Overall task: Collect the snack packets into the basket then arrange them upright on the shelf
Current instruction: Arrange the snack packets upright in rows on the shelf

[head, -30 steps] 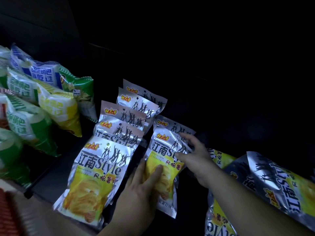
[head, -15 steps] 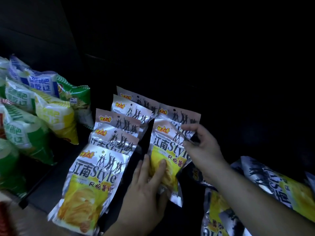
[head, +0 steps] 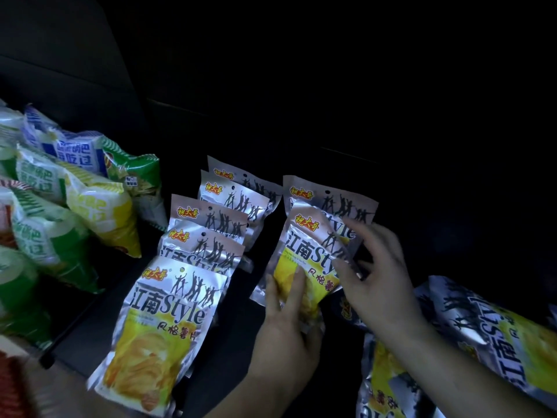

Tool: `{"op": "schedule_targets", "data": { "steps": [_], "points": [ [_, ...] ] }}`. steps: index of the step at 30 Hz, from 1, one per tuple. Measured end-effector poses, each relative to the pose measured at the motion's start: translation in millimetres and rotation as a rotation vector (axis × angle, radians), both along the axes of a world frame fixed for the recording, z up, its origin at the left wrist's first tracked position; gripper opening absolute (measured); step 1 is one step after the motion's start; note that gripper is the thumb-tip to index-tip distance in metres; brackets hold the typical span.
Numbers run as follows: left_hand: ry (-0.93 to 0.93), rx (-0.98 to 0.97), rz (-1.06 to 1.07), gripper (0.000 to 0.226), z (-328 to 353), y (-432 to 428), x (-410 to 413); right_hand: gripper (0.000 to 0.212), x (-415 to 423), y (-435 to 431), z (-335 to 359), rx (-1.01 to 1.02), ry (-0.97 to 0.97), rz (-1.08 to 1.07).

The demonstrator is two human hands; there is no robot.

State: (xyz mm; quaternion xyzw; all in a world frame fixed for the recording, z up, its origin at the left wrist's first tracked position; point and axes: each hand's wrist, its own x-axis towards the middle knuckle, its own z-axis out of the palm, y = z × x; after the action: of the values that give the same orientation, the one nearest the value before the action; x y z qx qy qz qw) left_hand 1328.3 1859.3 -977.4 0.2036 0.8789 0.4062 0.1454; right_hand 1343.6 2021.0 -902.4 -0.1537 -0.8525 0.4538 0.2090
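Silver-and-yellow chip packets stand in two rows on a dark shelf [head: 229, 336]. The left row [head: 168, 321] holds several packets leaning one behind another. In the right row, my left hand [head: 286, 324] grips the lower part of the front packet [head: 307, 251]. My right hand [head: 376, 276] pinches that packet's right edge between thumb and fingers. A second packet [head: 334, 197] stands right behind it. More of the same packets [head: 482, 333] lie in a heap at the lower right; the basket under them is hidden.
Green, yellow and blue puffed snack bags [head: 75, 203] fill the shelf section to the left, past a thin divider [head: 78, 321]. Behind and to the right of the rows the shelf is in darkness. A red object [head: 12, 387] shows at the bottom left corner.
The rear packet of the right row has gone from leaning low to standing upright behind the front one. My right hand has moved from that row's top down to the front packet's right edge.
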Motion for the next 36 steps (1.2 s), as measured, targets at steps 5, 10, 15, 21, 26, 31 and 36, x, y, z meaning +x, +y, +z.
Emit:
{"op": "schedule_targets", "data": {
  "steps": [5,10,15,21,26,31,36],
  "points": [
    [0.011,-0.034,0.027,0.09,-8.1,0.5,-1.2,0.036,20.6,-9.3,-18.5,0.028,0.006,-0.184],
    [0.144,-0.072,0.035,0.091,-21.2,-4.6,1.3,0.029,29.3,-25.9,-35.7,-0.028,-0.172,0.003],
    [0.177,-0.145,0.034,0.095,-25.2,-19.5,5.4,0.059,13.3,-15.0,-27.4,-0.095,-0.224,0.032],
    [0.178,-0.233,0.052,0.087,-29.3,-30.1,9.8,0.046,5.6,-10.4,-38.6,0.0,-0.204,-0.042],
    [0.205,-0.217,0.03,0.079,-28.1,-35.5,11.8,0.059,3.1,-25.4,-47.4,-0.123,-0.272,0.023],
    [0.256,-0.319,0.014,0.082,-31.5,-42.9,9.6,0.065,-3.0,-28.7,-47.3,-0.131,-0.298,0.059],
    [0.238,-0.276,0.03,0.087,-28.1,-46.3,9.9,0.063,-2.7,-35.2,-51.2,-0.122,-0.274,0.076]
  ]
}}
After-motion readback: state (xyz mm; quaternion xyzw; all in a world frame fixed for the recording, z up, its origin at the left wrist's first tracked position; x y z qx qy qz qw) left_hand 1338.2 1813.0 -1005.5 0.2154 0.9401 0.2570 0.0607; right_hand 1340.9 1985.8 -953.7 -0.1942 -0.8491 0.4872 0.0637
